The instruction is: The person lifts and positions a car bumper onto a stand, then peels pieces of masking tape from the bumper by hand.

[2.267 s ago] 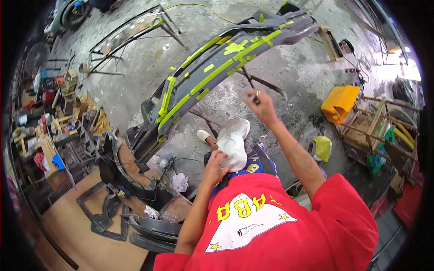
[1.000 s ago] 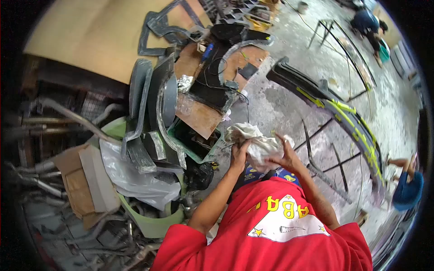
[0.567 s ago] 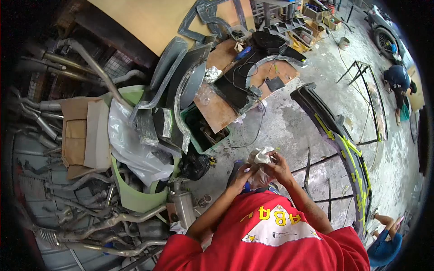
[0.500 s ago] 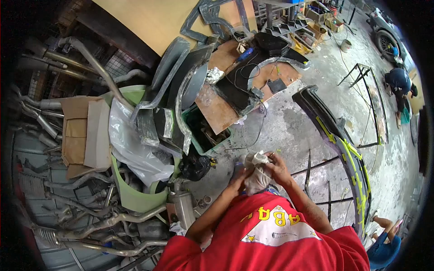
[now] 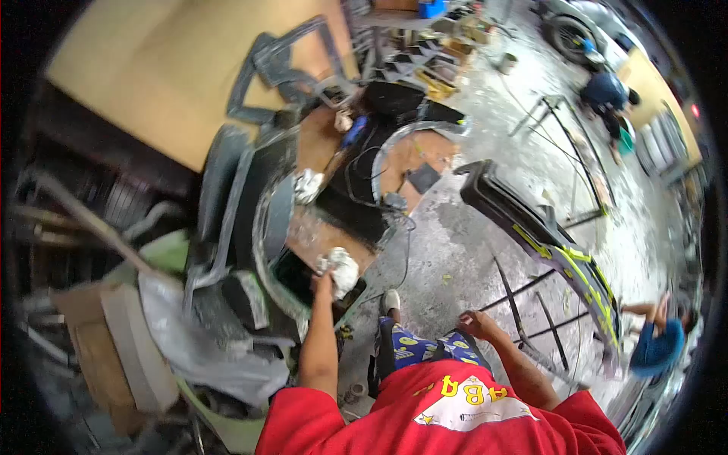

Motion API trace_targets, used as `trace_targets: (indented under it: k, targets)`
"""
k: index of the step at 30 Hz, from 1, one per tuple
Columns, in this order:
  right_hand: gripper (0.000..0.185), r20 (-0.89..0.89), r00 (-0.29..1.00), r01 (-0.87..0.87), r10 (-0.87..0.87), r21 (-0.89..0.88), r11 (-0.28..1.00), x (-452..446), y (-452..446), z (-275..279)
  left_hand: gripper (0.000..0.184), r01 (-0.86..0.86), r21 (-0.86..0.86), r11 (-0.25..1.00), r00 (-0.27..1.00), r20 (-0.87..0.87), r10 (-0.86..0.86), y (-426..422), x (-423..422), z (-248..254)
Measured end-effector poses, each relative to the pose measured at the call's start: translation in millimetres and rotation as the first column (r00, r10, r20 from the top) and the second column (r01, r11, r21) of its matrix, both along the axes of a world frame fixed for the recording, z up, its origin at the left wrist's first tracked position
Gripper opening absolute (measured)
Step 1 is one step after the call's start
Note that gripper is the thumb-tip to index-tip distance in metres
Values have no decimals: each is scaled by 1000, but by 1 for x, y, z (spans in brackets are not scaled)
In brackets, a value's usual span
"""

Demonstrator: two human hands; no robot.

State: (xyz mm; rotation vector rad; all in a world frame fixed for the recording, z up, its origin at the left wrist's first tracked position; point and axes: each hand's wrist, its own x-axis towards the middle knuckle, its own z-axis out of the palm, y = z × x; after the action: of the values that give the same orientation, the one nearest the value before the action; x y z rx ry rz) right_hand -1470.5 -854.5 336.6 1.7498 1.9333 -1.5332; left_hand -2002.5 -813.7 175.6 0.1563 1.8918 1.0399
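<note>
My left hand (image 5: 323, 283) reaches forward, its fingers closed on a crumpled white rag (image 5: 344, 271). The rag is above the corner of a brown board (image 5: 306, 241) and beside a dark green crate (image 5: 293, 282). Whether it touches either one I cannot tell. Near my right thigh, my right hand (image 5: 478, 324) hangs with its fingers curled in. What they hold, if anything, is hidden.
A curved black bumper (image 5: 523, 205) with yellow tape lies to the right. Curved grey panels (image 5: 221, 189) and a cardboard box (image 5: 129, 349) stand at the left. A cable (image 5: 409, 258) crosses the floor. Two other people (image 5: 605, 97) crouch or sit at the right.
Both hands were together on the rag at my chest. My left hand has carried it forward and left; my right hand has let go and dropped right. The view has turned.
</note>
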Motion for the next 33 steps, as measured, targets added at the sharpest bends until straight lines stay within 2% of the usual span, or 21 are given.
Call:
trace_targets:
  k: [1, 2, 3, 5, 6, 7, 8, 9, 12, 15, 16, 17, 19, 20, 22, 23, 24, 25, 26, 29, 33]
  targets:
    - [47, 37, 997, 72, -72, 0, 997, 11, -9, 10, 80, -18, -2, 1000, 992, 125, 19, 33, -14, 25]
    - [47, 51, 991, 121, -121, 5, 993, 24, -19, 13, 76, -78, 27, 997, 994, 84, 75, 66, -39, 2]
    - [47, 54, 979, 197, -196, -22, 980, 38, -29, 16, 68, -164, 182, 970, 967, 221, 122, 105, -53, -3]
    - [47, 70, 949, 311, -307, -47, 949, 58, -47, 19, 58, -214, 424, 880, 890, 456, -4, 163, -95, 1]
    - [46, 117, 939, 325, -323, -5, 946, 66, -61, 20, 66, -334, 202, 921, 870, 441, 219, 179, -79, 61]
    - [45, 165, 925, 340, -341, 37, 940, 73, -77, 22, 77, -287, 48, 957, 910, 325, 257, 195, -73, 93]
    - [44, 169, 902, 398, -396, 24, 917, 78, -92, 23, 90, -196, 180, 964, 937, 323, 130, 208, -98, 53]
    - [44, 181, 877, 447, -445, 29, 894, 85, -105, 23, 84, -236, 97, 967, 880, 442, 170, 230, -119, 12]
    - [40, 155, 876, 461, -457, 10, 887, 92, -136, 24, 73, -177, 132, 975, 866, 491, 91, 247, -92, -4]
    - [42, 101, 765, 640, -636, -16, 768, 86, -151, 34, 51, 119, 376, 919, 910, 328, -252, 218, -18, 7]
    - [40, 137, 709, 705, -692, -106, 701, 82, -152, 46, 36, 108, 350, 931, 912, 337, -232, 209, 8, 21]
    - [40, 144, 709, 705, -691, -116, 699, 85, -158, 48, 36, 109, 338, 935, 913, 338, -229, 194, 23, 20]
    - [38, 89, 681, 731, -727, -135, 669, 94, -191, 36, 26, 326, 197, 925, 885, 281, -372, 172, 50, 17]
    - [40, 196, 753, 656, -629, -145, 741, 103, -206, 31, 24, 406, 130, 904, 867, 258, -427, 156, 62, 15]
    - [43, 142, 757, 639, -638, 41, 768, 112, -240, 15, 25, 611, 121, 782, 744, 248, -620, 109, 87, -7]
    - [43, 185, 723, 679, -665, -13, 734, 110, -237, 35, 27, 752, -7, 659, 636, 272, -722, 88, 107, -3]
    - [42, 134, 708, 695, -694, 46, 718, 111, -248, 35, 31, 805, -76, 588, 582, 288, -760, 67, 111, -49]
    - [43, 129, 686, 714, -716, 67, 697, 111, -254, 44, 31, 833, -80, 547, 513, 481, -711, 40, 121, -44]
    - [44, 115, 672, 728, -732, 83, 681, 110, -253, 52, 30, 891, -103, 442, 430, 506, -748, 20, 132, -55]
    - [42, 19, 474, 874, -880, 115, 473, 116, -252, 75, 21, 904, -242, 352, 419, 347, -839, -40, 193, -12]
    - [38, -210, 332, 943, -920, 111, 315, 174, -233, 96, 20, 950, -22, 311, 290, 430, -855, -36, 279, 17]
